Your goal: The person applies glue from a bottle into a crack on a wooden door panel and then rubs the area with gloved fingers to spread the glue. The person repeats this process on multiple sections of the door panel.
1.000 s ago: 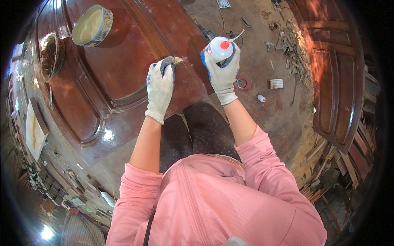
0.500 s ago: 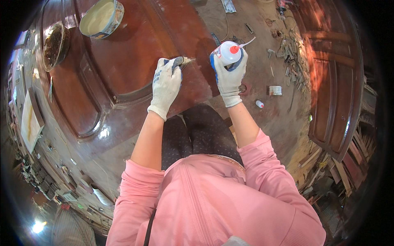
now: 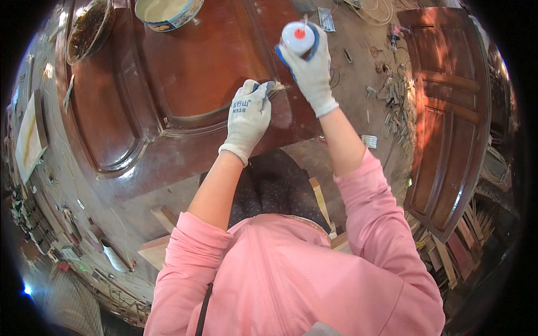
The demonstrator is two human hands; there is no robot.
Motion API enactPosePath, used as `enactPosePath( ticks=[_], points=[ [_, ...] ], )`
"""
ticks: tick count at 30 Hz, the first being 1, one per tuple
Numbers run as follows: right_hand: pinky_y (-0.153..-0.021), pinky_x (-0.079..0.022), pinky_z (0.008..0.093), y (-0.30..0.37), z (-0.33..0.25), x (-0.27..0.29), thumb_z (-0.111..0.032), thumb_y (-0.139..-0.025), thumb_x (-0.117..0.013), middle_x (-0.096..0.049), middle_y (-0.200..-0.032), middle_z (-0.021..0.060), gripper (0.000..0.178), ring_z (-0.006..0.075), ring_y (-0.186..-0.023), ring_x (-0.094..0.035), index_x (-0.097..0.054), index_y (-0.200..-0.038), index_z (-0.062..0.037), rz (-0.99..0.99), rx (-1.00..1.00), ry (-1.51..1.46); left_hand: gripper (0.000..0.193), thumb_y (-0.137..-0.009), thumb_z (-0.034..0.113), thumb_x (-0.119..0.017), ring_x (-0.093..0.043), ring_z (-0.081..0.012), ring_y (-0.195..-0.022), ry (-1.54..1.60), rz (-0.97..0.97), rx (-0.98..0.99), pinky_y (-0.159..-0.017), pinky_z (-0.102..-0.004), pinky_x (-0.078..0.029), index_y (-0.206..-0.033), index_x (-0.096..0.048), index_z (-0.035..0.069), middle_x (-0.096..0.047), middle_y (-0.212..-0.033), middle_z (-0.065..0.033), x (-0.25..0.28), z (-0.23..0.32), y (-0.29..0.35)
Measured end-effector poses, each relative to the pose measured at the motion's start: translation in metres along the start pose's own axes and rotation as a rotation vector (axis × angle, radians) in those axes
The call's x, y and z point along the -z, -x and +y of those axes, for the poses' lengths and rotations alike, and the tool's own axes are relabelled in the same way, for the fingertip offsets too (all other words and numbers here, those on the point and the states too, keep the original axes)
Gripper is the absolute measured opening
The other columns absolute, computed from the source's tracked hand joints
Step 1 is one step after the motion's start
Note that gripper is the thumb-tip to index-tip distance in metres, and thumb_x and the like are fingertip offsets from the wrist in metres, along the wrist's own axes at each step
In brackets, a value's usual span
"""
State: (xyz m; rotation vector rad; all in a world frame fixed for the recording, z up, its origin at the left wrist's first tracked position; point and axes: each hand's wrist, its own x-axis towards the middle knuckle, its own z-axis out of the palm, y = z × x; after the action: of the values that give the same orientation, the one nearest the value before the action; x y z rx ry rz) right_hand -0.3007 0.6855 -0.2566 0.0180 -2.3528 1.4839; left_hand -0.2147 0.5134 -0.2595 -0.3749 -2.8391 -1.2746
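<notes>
My left hand, in a white knit glove with dark blue palm, is closed above the near right part of a brown panelled wooden door. From its fingertips sticks a small tan, frayed thing; its kind is hard to tell. Raised over the door's right edge, my right hand, gloved alike, is wrapped round a white glue-type squeeze bottle. The bottle's red nozzle base and thin tip face up toward me. Much of the bottle's side is hidden by my fingers.
A round tin of pale powder or paste and a dark, crusted round basin rest on the door's far part. Another panelled door stands at the right. Wood scraps litter the floor before it.
My right hand has lifted the bottle up and farther away, turning its nozzle toward me. My left hand has shifted slightly to the right, still pinching the tan thing.
</notes>
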Motion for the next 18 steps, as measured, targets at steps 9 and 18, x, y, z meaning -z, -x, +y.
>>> enactPosePath(
  ticks=[9,18],
  points=[
    [-0.103,-0.051,0.0395,-0.033,0.007,-0.020,-0.024,-0.084,-0.089,-0.065,-0.128,0.0123,0.069,0.0226,-0.117,-0.064,-0.050,-0.139,-0.0056,-0.111,-0.032,-0.002,0.028,-0.088,0.003,-0.061,-0.060,-0.0375,-0.094,0.133,-0.011,-0.026,-0.085,-0.0475,-0.051,-0.116,-0.068,0.002,-0.059,-0.105,-0.0164,0.004,-0.004,-0.001],
    [-0.113,-0.042,0.0495,0.062,-0.021,0.037,-0.013,-0.094,-0.068,-0.057,-0.142,0.0194,0.040,0.0411,-0.133,-0.052,-0.064,-0.133,-0.0048,-0.310,0.270,0.511,0.028,-0.091,0.007,-0.061,-0.060,-0.0378,-0.106,0.055,-0.115,0.051,-0.093,-0.0491,-0.050,-0.118,-0.067,0.000,-0.058,-0.114,-0.0165,0.007,-0.001,-0.002]
  ],
)
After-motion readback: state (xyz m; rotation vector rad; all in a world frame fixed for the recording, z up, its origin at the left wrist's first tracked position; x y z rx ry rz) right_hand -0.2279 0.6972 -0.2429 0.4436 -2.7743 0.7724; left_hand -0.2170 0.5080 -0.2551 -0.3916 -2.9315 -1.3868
